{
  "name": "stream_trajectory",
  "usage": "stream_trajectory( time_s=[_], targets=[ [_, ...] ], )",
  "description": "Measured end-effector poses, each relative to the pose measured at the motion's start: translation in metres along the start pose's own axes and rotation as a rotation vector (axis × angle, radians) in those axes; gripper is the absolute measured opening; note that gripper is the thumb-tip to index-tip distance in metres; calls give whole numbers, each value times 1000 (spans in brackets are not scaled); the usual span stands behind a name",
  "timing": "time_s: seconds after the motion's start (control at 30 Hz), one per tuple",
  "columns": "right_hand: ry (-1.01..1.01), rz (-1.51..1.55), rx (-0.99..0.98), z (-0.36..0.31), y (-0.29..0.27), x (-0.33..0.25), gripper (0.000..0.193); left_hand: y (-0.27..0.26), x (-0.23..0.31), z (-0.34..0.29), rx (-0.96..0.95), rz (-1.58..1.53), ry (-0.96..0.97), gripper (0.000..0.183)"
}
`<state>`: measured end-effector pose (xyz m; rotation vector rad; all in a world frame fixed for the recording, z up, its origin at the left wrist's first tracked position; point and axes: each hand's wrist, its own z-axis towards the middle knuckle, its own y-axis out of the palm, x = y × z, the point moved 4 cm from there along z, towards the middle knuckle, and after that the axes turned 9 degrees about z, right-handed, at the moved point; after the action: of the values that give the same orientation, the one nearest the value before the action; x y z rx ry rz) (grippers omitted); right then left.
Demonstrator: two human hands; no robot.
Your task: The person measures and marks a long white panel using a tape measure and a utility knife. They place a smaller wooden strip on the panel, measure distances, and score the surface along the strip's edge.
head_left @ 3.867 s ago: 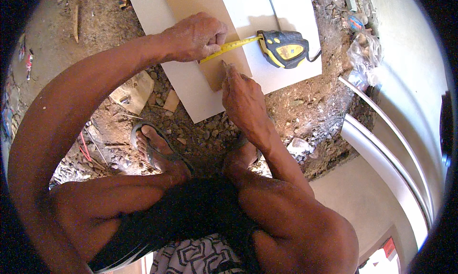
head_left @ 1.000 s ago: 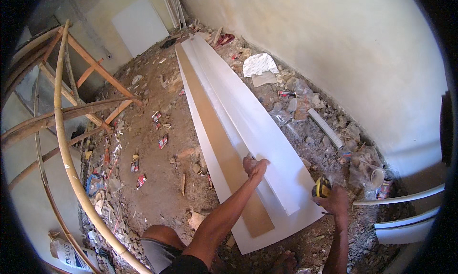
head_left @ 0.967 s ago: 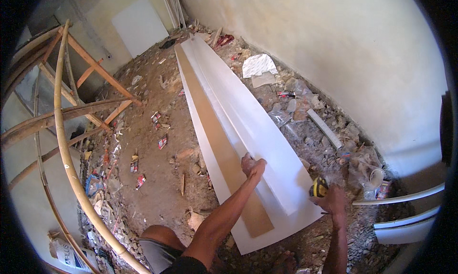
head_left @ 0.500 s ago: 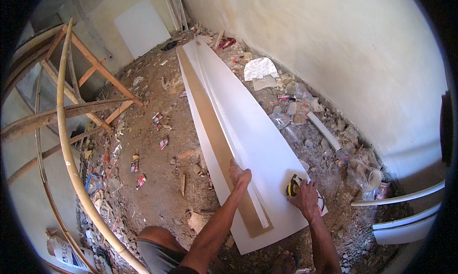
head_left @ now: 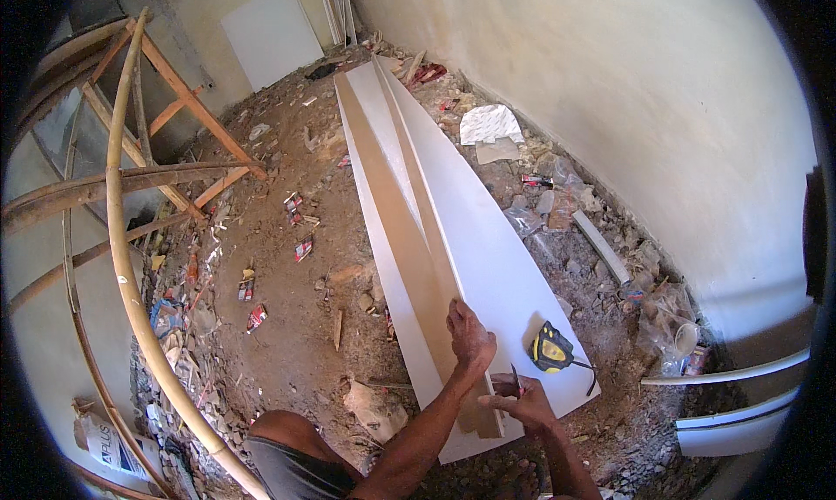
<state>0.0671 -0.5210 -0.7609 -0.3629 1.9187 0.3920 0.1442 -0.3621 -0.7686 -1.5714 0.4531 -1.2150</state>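
A long white panel (head_left: pixel 483 230) lies on the ground in front of me, a flat brown strip (head_left: pixel 376 169) along its left part. My left hand (head_left: pixel 471 336) is closed on the edge of a second long strip (head_left: pixel 420 186), brown on one side and pale along its edge. That strip is tilted up off the panel. Close to its near end, my right hand (head_left: pixel 528 406) pinches a thin dark pointed tool (head_left: pixel 515 379), its kind too small to make out. A yellow and black tape measure (head_left: pixel 552 349) rests on the panel to the right of my hands.
Left of me stand a bent bamboo pole (head_left: pixel 117 212) and a wooden trestle (head_left: pixel 178 95). Rubble and wrappers litter the dirt floor (head_left: pixel 318 239). Along the right wall lie plastic bags (head_left: pixel 666 326), a pale strip (head_left: pixel 601 246) and white curved pieces (head_left: pixel 736 435).
My right hand has let go of the tape measure and moved left with a thin dark tool. My left hand has shifted right, tilting up the second strip.
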Motion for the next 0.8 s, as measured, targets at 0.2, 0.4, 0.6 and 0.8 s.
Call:
stream_trajectory(
  time_s=[0.2,0.4,0.6,0.8],
  targets=[
    [62,272,95,1,21,66,30,16,-25,-9,-71,236,65,74],
    [111,203,83,-2,12,108,37,-23,-98,77,22,-117,-265,96],
    [234,372,3,-23,25,89,42,-9,-111,156,-430,-918,-448,74],
    [351,388,-54,-32,57,51,43,-19,-157,195,-303,-1052,-314,45]
  ],
)
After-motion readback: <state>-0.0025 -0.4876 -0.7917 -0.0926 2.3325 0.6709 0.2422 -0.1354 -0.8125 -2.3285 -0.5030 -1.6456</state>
